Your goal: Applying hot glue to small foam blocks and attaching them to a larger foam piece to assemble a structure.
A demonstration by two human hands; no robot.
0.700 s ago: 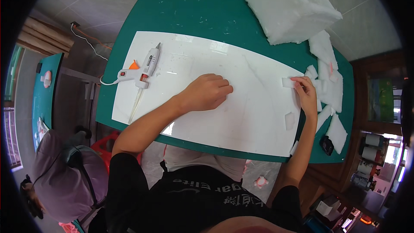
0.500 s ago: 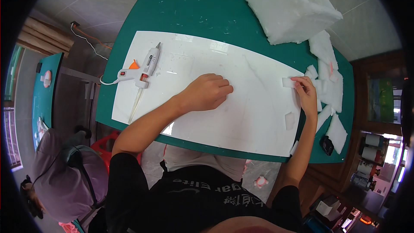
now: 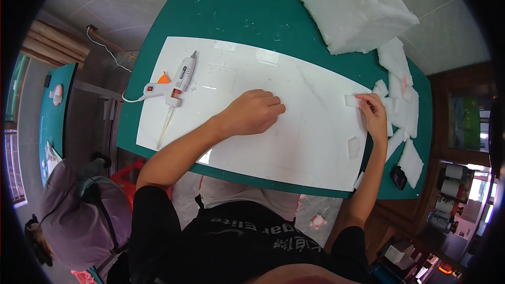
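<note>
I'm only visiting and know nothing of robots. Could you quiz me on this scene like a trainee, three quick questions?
1. Open question: what is the right hand pinching?

2. True or false: the glue gun lies directly on the green tabletop, beyond the far edge of the white board.

3. Multiple choice: how is the left hand shaped?
A) Spread flat
B) Pointing with one finger
C) Curled into a fist

Key:
1. A small white foam piece.
2. False; it lies on the left part of the board.
3. C
</note>
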